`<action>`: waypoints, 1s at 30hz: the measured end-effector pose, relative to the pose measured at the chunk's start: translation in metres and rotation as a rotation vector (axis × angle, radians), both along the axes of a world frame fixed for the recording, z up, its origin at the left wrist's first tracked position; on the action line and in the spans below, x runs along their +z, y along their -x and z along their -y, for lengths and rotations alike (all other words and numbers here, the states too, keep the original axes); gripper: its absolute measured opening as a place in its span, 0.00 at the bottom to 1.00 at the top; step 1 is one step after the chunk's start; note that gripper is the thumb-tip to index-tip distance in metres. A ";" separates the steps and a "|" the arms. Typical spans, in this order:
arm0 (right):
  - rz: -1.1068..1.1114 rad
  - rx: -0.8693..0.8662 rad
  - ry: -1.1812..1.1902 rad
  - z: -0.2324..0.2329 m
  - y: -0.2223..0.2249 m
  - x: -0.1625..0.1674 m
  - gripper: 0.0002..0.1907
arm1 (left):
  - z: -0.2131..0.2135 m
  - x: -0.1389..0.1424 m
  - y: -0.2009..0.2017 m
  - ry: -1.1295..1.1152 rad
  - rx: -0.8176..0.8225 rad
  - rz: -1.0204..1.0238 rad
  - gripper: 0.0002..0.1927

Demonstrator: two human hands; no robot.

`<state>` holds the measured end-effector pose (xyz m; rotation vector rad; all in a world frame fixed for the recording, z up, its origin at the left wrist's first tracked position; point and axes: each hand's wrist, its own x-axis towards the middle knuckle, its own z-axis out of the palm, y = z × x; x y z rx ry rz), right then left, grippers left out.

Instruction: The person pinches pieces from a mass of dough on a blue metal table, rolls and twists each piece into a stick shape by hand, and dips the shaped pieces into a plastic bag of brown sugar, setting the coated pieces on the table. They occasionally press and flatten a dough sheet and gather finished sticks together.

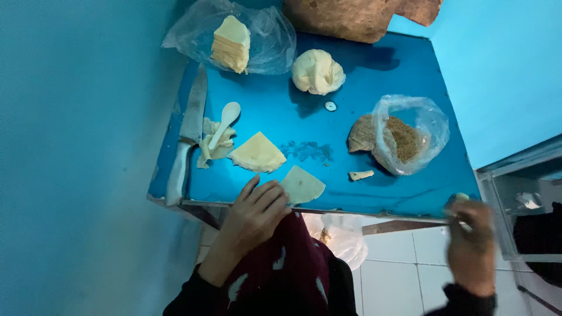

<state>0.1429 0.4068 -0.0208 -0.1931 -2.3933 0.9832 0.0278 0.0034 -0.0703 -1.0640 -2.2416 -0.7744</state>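
Left hand [254,213] spread beside one wrapper [301,185]; right hand [471,234] pinching one dough bit [461,198].

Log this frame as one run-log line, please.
left hand: fingers on a dough wedge at the blue table edge | right hand: blurred, pinching a small pale piece | knife far left

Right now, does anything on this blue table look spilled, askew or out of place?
Yes. Crumbs smear the blue table mid-surface, and the knife lies along the left edge, its handle tip at the front corner.
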 end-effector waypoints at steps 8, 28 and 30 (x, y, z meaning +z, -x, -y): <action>0.062 0.765 -0.218 0.142 0.123 0.037 0.24 | 0.004 0.002 -0.001 -0.041 -0.013 -0.082 0.13; -0.244 0.562 -1.350 0.189 0.125 0.035 0.30 | 0.027 -0.007 0.000 -0.036 0.001 -0.184 0.08; -0.196 0.576 -1.339 0.187 0.127 0.032 0.32 | 0.027 -0.009 0.002 -0.039 -0.011 -0.174 0.08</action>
